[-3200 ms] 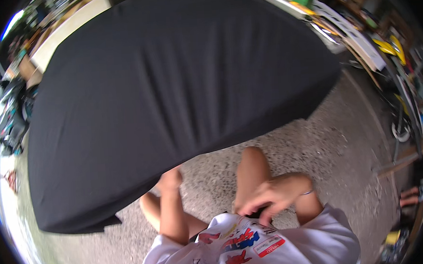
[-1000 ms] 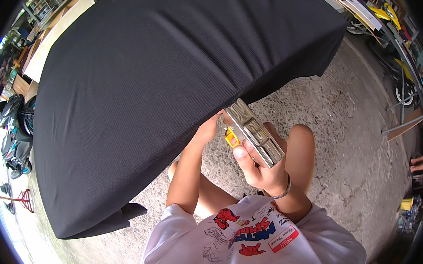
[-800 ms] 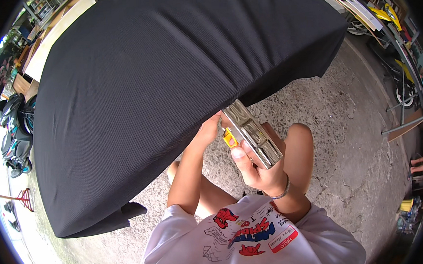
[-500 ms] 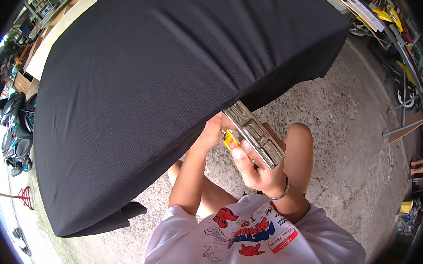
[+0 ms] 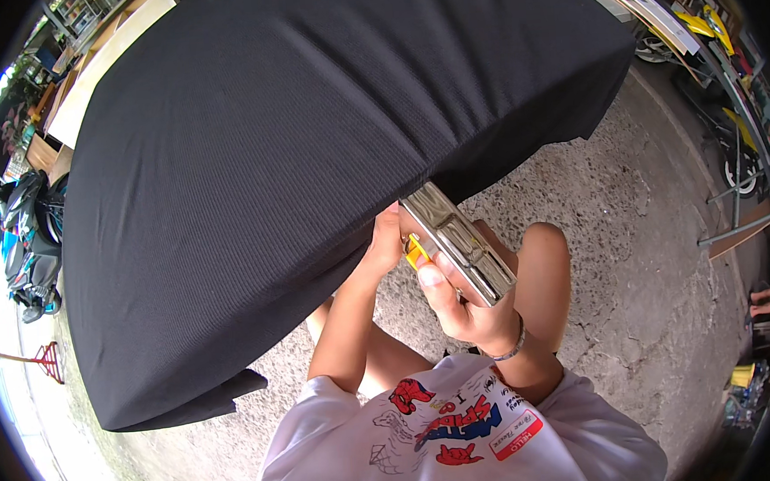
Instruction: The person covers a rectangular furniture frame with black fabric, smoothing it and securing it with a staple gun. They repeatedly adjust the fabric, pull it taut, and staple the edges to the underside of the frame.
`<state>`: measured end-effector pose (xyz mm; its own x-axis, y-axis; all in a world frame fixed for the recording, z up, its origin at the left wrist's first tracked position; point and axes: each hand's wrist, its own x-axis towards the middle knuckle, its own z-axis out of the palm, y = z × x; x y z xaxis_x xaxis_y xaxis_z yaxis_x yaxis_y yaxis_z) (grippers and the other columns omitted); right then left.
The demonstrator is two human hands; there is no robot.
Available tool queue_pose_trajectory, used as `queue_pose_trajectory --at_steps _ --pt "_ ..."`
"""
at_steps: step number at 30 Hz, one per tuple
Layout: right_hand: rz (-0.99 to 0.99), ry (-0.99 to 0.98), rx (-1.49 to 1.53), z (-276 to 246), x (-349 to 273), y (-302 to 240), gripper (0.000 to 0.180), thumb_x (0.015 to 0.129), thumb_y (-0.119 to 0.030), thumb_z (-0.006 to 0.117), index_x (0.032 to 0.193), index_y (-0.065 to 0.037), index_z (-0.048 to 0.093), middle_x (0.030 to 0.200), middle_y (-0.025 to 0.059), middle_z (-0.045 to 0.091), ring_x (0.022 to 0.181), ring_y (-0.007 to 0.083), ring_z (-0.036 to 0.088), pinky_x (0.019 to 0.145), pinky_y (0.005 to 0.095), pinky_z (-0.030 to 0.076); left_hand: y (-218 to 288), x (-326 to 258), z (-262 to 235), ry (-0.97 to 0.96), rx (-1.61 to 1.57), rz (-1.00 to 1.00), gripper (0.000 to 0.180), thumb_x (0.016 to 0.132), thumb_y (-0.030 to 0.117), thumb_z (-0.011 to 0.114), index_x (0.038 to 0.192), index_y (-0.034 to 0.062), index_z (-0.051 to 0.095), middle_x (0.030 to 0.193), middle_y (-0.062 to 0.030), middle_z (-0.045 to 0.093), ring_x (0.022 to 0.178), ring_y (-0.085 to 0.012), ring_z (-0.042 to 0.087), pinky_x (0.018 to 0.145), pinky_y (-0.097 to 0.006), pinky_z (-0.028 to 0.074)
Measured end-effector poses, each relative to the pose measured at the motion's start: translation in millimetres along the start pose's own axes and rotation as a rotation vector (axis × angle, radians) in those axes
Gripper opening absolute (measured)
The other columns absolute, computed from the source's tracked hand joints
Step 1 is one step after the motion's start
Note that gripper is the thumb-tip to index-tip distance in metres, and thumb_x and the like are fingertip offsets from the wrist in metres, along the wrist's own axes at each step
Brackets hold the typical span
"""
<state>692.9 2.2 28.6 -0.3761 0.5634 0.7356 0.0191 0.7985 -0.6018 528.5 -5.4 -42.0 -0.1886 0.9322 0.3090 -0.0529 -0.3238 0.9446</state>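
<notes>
In my right hand [image 5: 474, 319] is a shiny chrome staple gun [image 5: 457, 243], its long body tilted up toward the edge of the black cloth [image 5: 248, 161]. My thumb lies along its near side, close to a yellow part [image 5: 416, 251]; the other fingers are mostly hidden behind the metal. The tool's upper end meets the cloth's near edge. Right beside that end, my left hand [image 5: 387, 243] is at the hanging edge of the cloth, its fingers largely out of sight. Folds run across the cloth, which drapes over a large, wide form.
Rough concrete floor [image 5: 617, 288] lies under my bent legs. A red rake [image 5: 48, 360] and a parked motorcycle [image 5: 32, 236] are at the left. Boards, a wheel [image 5: 740, 172] and yellow parts crowd the right side. A pale board [image 5: 110, 72] stands beyond the cloth's left edge.
The staple gun and my right hand have shifted very slightly left and up. My left hand stays at the cloth's edge, nearly unmoved.
</notes>
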Motion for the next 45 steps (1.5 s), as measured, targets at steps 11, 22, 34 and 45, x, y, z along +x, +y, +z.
queue_pose_trajectory --at_steps 11,22,34,45 --pt "0.035 -0.008 0.009 -2 -1 1 0.019 0.081 -0.019 0.071 0.094 -0.006 0.066 0.076 0.0061 0.061 0.057 0.0257 0.054 0.061 0.0379 0.037 -76 16 -26 -0.059 0.167 0.049 0.044 0.107 0.038 0.037 0.093 0.0033 0.061 0.079 -0.0048 0.065 0.074 -0.015 0.059 0.069 -0.03 0.048" --pt "0.006 -0.005 0.001 0 1 -3 0.022 0.077 -0.017 0.071 0.095 -0.006 0.066 0.076 0.0056 0.06 0.056 0.0255 0.054 0.059 0.0377 0.036 -90 9 -12 0.032 0.137 0.177 0.059 0.106 0.051 0.031 0.087 0.0041 0.061 0.07 -0.0023 0.061 0.064 -0.0133 0.055 0.059 -0.029 0.044" --pt "-0.072 0.098 0.048 14 0 10 0.018 0.079 -0.019 0.071 0.09 -0.005 0.066 0.074 0.0083 0.056 0.056 0.0278 0.051 0.053 0.0386 0.041 -108 1 -15 -0.076 -0.061 -0.038 0.066 0.104 0.056 0.027 0.085 0.0031 0.062 0.067 -0.002 0.061 0.065 -0.012 0.056 0.06 -0.026 0.044" --pt "-0.122 0.148 0.044 22 1 18 0.016 0.078 -0.018 0.073 0.082 -0.005 0.063 0.07 0.0077 0.055 0.054 0.0273 0.052 0.05 0.0373 0.042 -52 5 0 0.147 0.011 0.058 0.051 0.099 0.048 0.049 0.102 -0.0008 0.063 0.096 -0.0064 0.062 0.088 -0.0152 0.057 0.081 -0.028 0.043"
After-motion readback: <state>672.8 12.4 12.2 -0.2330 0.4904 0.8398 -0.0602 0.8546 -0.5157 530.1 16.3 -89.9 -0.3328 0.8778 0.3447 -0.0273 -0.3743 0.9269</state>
